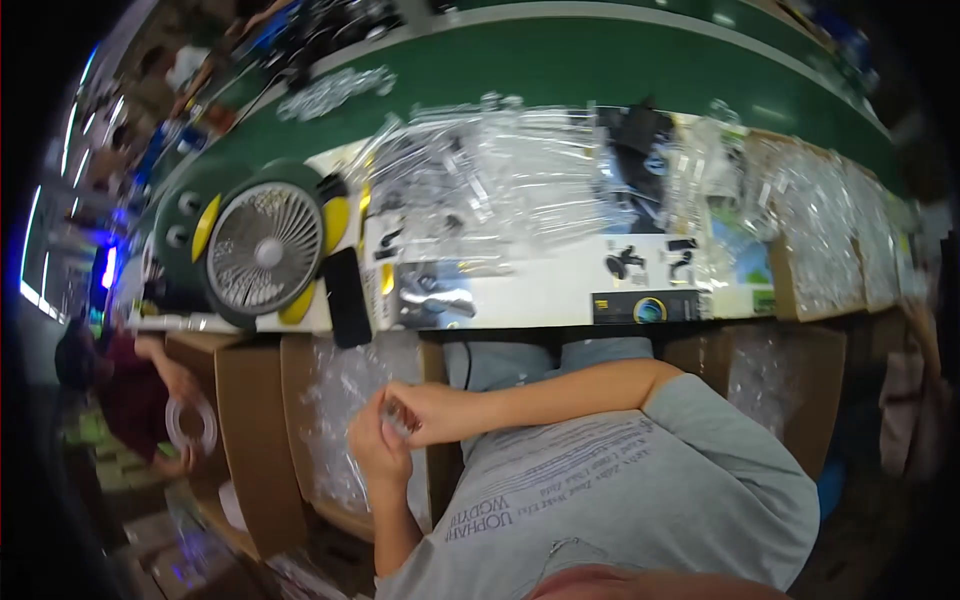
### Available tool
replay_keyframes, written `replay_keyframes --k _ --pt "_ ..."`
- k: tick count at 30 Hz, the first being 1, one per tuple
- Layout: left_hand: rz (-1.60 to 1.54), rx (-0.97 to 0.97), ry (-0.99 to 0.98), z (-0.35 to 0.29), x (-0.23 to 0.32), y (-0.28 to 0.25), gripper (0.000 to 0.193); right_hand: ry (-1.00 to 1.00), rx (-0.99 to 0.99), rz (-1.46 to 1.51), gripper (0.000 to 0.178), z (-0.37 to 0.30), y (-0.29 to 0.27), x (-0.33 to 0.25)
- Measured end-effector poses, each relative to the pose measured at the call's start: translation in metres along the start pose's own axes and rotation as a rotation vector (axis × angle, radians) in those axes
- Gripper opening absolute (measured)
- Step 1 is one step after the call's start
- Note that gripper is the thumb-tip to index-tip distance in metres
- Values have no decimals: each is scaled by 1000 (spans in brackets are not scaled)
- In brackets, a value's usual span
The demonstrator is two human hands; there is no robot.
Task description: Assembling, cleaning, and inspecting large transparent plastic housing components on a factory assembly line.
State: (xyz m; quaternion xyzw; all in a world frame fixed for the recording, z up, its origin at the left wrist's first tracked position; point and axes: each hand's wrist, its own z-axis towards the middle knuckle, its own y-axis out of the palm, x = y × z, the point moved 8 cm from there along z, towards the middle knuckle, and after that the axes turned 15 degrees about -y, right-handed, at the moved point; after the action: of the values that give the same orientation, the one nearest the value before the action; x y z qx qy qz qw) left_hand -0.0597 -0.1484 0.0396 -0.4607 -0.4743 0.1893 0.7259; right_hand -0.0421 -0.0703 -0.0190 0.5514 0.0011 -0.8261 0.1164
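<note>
My left hand [376, 448] and my right hand [440, 412] meet at the left of my body, below the table edge. Between their closed fingers is a small, see-through, shiny piece [402, 418]; its kind is too blurred to make out. Both hands are over the side of an open cardboard box [300, 400] that holds clear plastic bags [345, 440]. My right forearm reaches across my grey shirt.
On the table are a penguin-shaped fan [268, 252], a black phone [347, 297], piles of clear-bagged parts [545, 180] and a box of bags [785, 275] at right. Another box [815, 400] stands below. At left, a person holds a clear ring-shaped roll [208, 425].
</note>
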Motion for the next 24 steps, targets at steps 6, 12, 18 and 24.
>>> replay_keyframes --k 6,12,18,24 --pt "-639 -115 -446 -2 -105 25 52 109 -214 100 75 9 11 -10" --pt "-1741 60 -774 24 -129 17 44 72 -66 -373 69 22 -11 -4" --pt "-1947 429 -869 21 -145 35 38 -114 -168 -560 68 24 15 9" --pt "-2010 383 -599 33 -149 38 40 -54 -191 -449 62 31 13 12"
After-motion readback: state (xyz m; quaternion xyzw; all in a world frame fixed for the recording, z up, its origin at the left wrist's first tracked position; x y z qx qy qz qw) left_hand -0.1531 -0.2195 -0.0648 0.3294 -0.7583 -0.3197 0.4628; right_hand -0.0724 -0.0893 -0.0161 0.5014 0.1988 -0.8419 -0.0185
